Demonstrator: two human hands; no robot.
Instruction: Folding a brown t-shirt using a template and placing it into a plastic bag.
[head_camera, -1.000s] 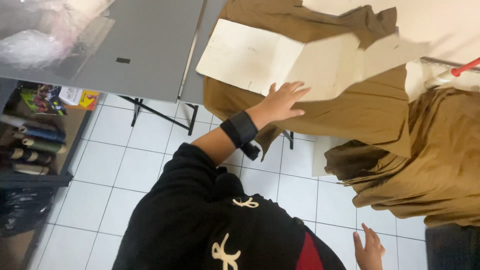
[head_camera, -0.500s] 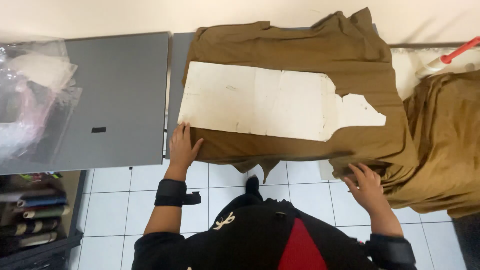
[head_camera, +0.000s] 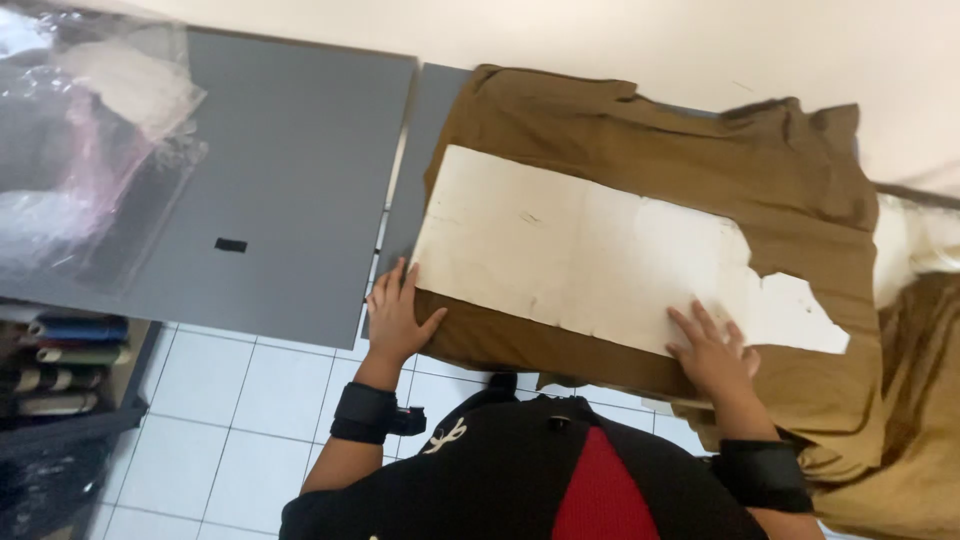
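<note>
Two flat, released hands, left hand (head_camera: 397, 317) and right hand (head_camera: 712, 350), press brown fabric (head_camera: 640, 150) under cream pattern (head_camera: 560, 250).

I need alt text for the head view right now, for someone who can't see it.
Both hands press flat on a white paper pattern lying on brown fabric spread over a grey table: left hand at the pattern's near left corner, right hand on its near edge. Clear plastic bags lie far left.

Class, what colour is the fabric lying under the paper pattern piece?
Olive-brown fabric, plain, seen in the head view beneath the off-white paper pattern.
</note>
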